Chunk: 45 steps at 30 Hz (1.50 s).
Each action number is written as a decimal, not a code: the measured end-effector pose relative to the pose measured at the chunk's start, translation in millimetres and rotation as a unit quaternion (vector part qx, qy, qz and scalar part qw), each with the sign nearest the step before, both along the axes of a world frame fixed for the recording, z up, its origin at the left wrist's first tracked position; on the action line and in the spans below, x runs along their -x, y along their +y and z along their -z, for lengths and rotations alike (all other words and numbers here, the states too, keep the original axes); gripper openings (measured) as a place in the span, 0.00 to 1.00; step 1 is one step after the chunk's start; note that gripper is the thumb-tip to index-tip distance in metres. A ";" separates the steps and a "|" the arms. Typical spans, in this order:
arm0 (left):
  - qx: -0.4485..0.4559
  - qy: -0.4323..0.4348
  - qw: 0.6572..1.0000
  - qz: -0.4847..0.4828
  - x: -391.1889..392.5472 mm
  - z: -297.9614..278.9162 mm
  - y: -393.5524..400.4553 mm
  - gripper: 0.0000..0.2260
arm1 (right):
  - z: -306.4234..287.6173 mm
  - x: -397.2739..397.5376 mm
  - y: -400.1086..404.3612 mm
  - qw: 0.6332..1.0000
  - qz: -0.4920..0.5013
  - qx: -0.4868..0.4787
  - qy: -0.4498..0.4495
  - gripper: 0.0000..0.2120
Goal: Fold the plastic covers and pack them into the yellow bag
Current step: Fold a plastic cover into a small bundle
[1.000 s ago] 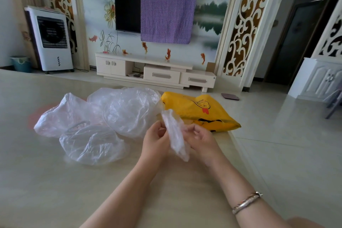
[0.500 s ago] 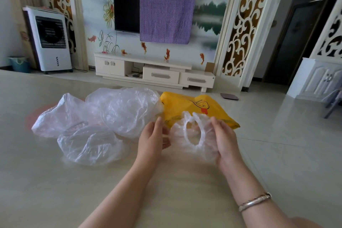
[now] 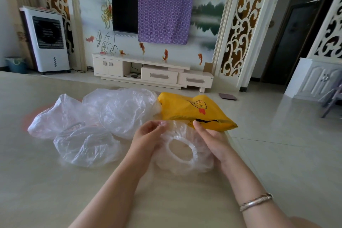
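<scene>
Crumpled clear elasticated plastic cover point(image 3: 187, 151) now spread open, lowered onto worktop point(image 3: 166, 196); hands point(image 3: 149, 136) point(image 3: 212, 139) move apart to its edges.

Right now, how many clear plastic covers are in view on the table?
4, though overlapping ones could hide more: one held by both hands, one front-left, one far-left, one beside the yellow bag.

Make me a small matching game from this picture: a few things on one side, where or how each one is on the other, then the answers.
Things:
1. yellow bag
2. plastic cover with the ring opening
3. purple cloth
4. bracelet

Places:
A. hung over the TV
B. held between both hands
C. on the right wrist
D. lying on the table behind the hands

Pairs: 1-D, 2-B, 3-A, 4-C
</scene>
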State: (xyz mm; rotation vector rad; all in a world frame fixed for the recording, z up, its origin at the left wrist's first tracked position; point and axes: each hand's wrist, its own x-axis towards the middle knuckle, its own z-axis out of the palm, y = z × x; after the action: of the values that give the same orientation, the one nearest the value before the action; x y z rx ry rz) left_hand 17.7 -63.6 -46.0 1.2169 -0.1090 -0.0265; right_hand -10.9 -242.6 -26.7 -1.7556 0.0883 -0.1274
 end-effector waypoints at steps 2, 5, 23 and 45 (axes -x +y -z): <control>0.034 -0.004 0.999 -0.032 -1.2 -1.0 2.2 0.03 | 2.7 1.9 -1.7 0.999 -0.035 0.002 0.037 0.32; 0.071 -0.006 0.997 -0.040 0.7 -4.6 3.4 0.05 | 5.3 1.5 -5.8 0.998 -0.027 -0.007 0.050 0.14; -0.415 -0.102 0.896 -0.119 3.5 10.0 0.2 0.14 | 13.7 -11.5 -12.3 0.978 0.142 0.153 -0.005 0.16; -0.660 -0.288 0.693 0.028 16.2 11.0 23.9 0.25 | 21.2 -9.5 -4.0 0.897 -0.072 0.391 -0.193 0.17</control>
State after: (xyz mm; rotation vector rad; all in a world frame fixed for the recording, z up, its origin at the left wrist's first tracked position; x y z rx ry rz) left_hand 1.5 -39.8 -57.0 2.6599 -0.7902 0.2823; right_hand -1.4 -246.5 -47.9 -2.4912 -0.4435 -0.4500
